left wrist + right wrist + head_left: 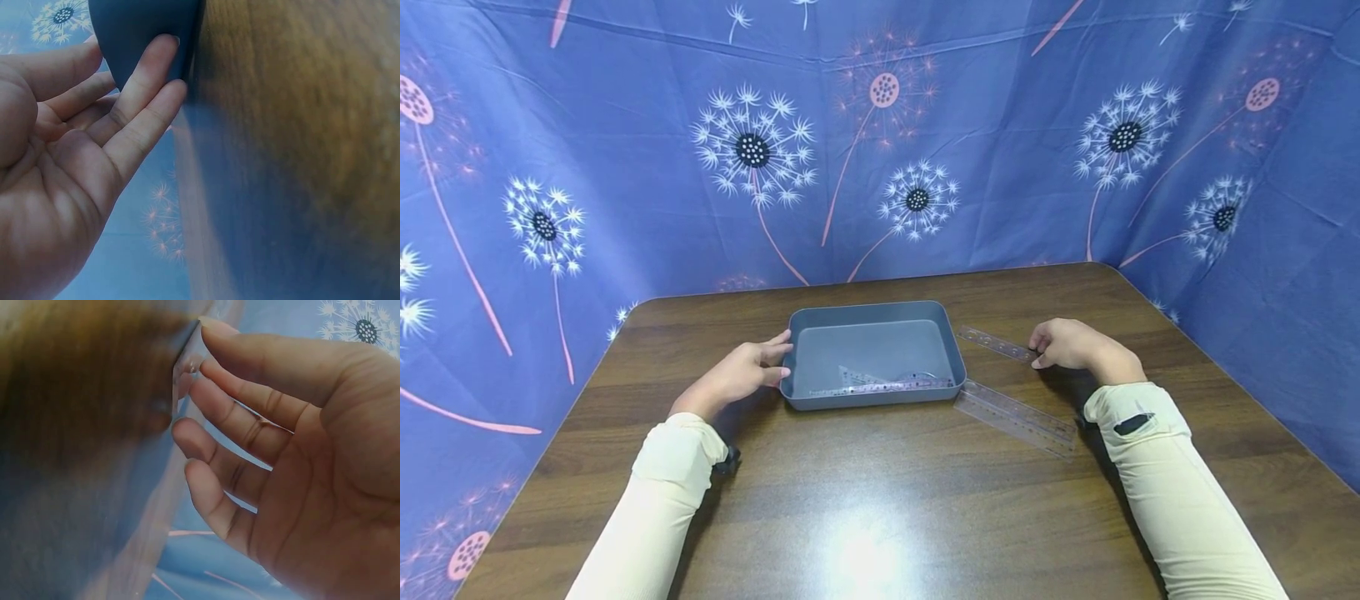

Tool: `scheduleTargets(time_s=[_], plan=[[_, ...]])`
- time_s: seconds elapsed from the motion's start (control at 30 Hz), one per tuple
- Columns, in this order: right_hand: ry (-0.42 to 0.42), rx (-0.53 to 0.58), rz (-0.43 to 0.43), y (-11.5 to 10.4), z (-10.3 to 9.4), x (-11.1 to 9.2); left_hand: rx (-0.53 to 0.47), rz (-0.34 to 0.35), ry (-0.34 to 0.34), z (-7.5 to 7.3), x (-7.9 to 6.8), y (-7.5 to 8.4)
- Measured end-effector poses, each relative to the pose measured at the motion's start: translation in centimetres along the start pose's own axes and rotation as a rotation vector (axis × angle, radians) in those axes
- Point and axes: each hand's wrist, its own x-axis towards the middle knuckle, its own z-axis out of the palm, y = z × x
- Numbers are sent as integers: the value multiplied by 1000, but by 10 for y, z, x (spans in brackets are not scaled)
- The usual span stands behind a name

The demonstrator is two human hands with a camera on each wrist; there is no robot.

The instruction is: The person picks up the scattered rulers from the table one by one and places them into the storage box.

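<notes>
A shallow grey tray (877,357) stands near the far side of the table. My left hand (741,375) is at the tray's left end, fingers extended and touching its outer wall (140,37). Over to the right, my right hand (1071,343) pinches the near end of a narrow clear ruler (996,343) with small round cutouts. In the right wrist view, thumb and fingertips hold the edge of that ruler (182,381). Inside the tray, a clear ruler (895,386) lies along the near wall, with other clear drawing pieces beside it.
A wider clear ruler (1017,417) lies slantwise on the brown wooden table (760,500), its far end close to the tray's near right corner. Blue cloth (1000,150) with a dandelion print hangs behind the table and along its sides.
</notes>
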Motion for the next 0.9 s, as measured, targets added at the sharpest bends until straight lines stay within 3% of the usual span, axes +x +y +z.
scheduleTargets(time_s=[0.9], plan=[[-1,-18,40,-2,6,3,-22,12,-9,3,-2,0]])
